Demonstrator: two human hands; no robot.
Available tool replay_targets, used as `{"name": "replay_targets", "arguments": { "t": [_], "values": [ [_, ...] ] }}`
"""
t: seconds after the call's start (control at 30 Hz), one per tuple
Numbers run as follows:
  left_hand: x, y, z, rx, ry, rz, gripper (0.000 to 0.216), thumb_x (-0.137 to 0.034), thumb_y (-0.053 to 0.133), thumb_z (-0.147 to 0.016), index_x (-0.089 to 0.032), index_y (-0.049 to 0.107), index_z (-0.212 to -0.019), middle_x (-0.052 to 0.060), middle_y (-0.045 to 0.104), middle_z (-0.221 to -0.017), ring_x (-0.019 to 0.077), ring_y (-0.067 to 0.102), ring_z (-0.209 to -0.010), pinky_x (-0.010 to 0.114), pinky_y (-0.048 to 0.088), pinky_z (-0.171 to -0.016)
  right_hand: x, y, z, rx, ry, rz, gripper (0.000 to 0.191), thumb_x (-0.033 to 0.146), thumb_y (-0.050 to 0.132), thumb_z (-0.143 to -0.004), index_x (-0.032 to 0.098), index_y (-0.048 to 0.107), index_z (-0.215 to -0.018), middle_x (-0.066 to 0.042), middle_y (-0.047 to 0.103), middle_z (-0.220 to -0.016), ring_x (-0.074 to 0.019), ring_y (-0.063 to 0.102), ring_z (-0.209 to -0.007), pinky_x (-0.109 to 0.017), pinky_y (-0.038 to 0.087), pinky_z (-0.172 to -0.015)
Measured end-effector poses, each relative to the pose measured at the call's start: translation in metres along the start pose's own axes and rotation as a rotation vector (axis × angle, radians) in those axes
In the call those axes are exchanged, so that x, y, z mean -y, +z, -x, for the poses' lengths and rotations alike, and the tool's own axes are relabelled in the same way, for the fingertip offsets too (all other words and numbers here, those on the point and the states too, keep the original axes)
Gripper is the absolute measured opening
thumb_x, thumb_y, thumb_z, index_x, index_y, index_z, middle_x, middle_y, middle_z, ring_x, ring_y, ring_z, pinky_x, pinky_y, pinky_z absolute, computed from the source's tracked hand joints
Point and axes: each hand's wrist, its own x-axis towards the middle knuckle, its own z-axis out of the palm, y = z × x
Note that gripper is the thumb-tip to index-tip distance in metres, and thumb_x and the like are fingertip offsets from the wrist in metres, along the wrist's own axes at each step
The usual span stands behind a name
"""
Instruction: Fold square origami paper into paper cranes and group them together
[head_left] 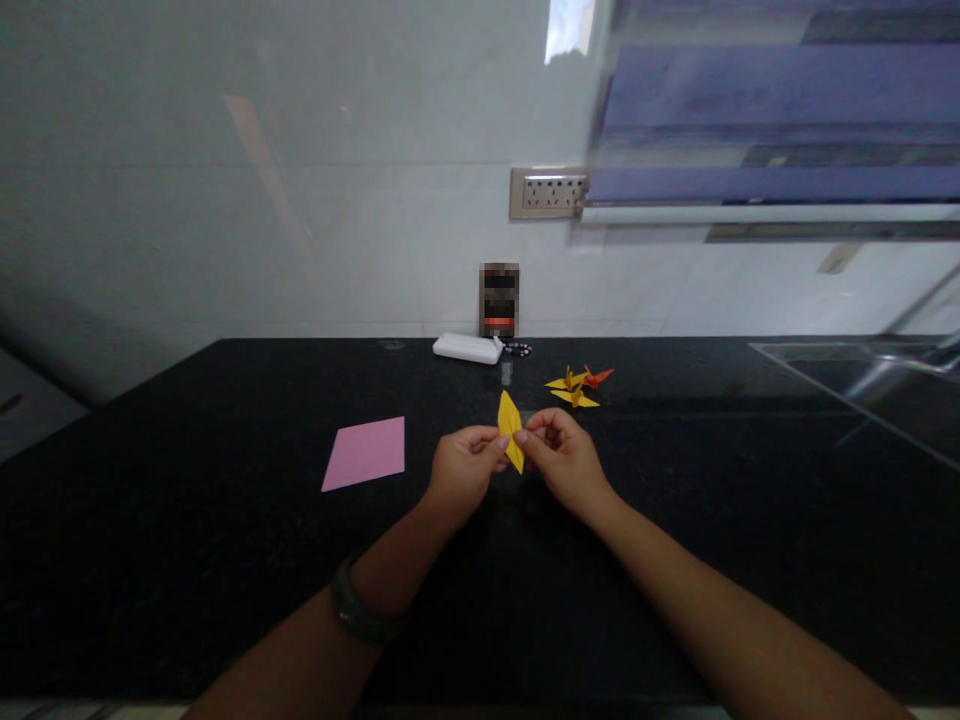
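A folded yellow paper piece (511, 428), a narrow pointed diamond shape, is held upright above the black countertop (187, 520). My left hand (463, 470) pinches its left side with thumb and fingers closed. My right hand (561, 452) pinches its right side the same way. Both hands meet at the paper's middle. A dark band sits on my left wrist.
A flat pink paper square (365, 452) lies to the left of my hands. Finished yellow (573, 390) and orange (597, 377) paper cranes sit behind my right hand. A white case (467, 348) and a small dark box (499, 300) stand by the wall. A sink (862, 385) is at right.
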Motion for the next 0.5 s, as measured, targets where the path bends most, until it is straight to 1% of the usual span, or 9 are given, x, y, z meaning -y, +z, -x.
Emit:
{"name": "replay_targets", "arguments": {
  "t": [0.13,0.27,0.37,0.5],
  "values": [
    [-0.0003,0.0000,-0.0003,-0.028,0.003,0.017,0.023,-0.028,0.068,-0.058,-0.011,0.067,-0.074,0.004,0.067,-0.063,0.0122,0.060,-0.054,0.023,0.049,-0.054,0.0031,0.0009,0.0012,0.024,0.027,-0.021,0.018,0.035,0.057,-0.070,0.018,0.051,-0.069,0.003,0.049,-0.055,-0.0090,0.046,-0.047,-0.022,0.039,-0.044],
    [0.0008,-0.0004,-0.0005,-0.036,0.029,-0.008,0.021,-0.028,0.068,-0.058,-0.012,0.068,-0.072,0.004,0.067,-0.064,0.0128,0.060,-0.056,0.024,0.049,-0.054,0.0062,0.0017,0.0014,-0.003,0.082,-0.070,0.020,0.036,0.058,-0.068,0.018,0.051,-0.071,0.004,0.049,-0.054,-0.0087,0.046,-0.045,-0.022,0.041,-0.043],
    [0.0019,-0.0008,-0.0007,-0.043,0.053,-0.047,0.021,-0.028,0.067,-0.059,-0.012,0.068,-0.072,0.004,0.067,-0.063,0.0127,0.059,-0.055,0.024,0.048,-0.054,0.0065,0.0014,0.0010,-0.001,0.071,-0.051,0.020,0.035,0.060,-0.066,0.017,0.052,-0.070,0.004,0.049,-0.053,-0.0081,0.044,-0.044,-0.021,0.039,-0.041],
    [0.0019,-0.0008,-0.0004,-0.058,0.091,-0.120,0.017,-0.028,0.065,-0.061,-0.014,0.069,-0.070,0.004,0.067,-0.062,0.0131,0.059,-0.055,0.023,0.047,-0.053,0.0046,0.0015,0.0010,-0.015,0.035,0.016,0.017,0.033,0.060,-0.066,0.017,0.053,-0.069,0.002,0.051,-0.057,-0.0090,0.045,-0.048,-0.021,0.038,-0.043]
  ]
}}
